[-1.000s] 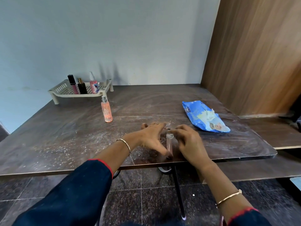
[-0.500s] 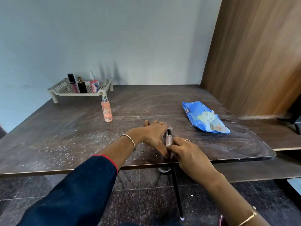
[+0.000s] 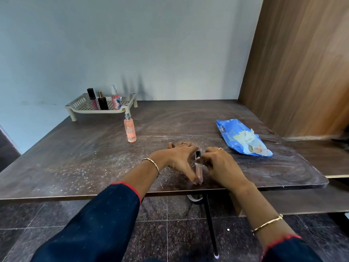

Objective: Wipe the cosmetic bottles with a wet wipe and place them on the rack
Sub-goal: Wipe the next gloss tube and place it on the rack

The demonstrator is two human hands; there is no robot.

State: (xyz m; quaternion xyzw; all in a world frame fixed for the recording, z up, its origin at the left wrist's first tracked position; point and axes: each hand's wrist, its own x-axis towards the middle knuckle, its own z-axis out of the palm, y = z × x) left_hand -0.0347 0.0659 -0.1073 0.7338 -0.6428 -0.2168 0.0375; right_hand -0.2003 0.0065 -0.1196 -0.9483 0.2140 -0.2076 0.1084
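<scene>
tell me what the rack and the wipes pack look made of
Rack: looks like beige moulded plastic, matte, with slotted walls and a perforated floor. Pack: likely thin plastic film, glossy blue, crinkled, with a white wipe poking out.

No lettering is showing clearly enough to be read. The flat blue plastic wet-wipe packet (image 3: 229, 133), lying beyond and right of the fingers of the right hand (image 3: 221, 165), is carrying white lettering and a printed picture, both blurred. The slim peach spray bottle with silver cap (image 3: 129, 130), standing beyond and left of the fingers of the left hand (image 3: 179, 157), is showing pale illegible markings. The pink spray bottle (image 3: 115, 99) on the cream plastic rack (image 3: 79, 104), farther beyond those fingers, is wearing a blue label too small to read. The clear pink tube with black cap (image 3: 198, 171), pinched between both hands' fingers, is appearing blurred.
</scene>
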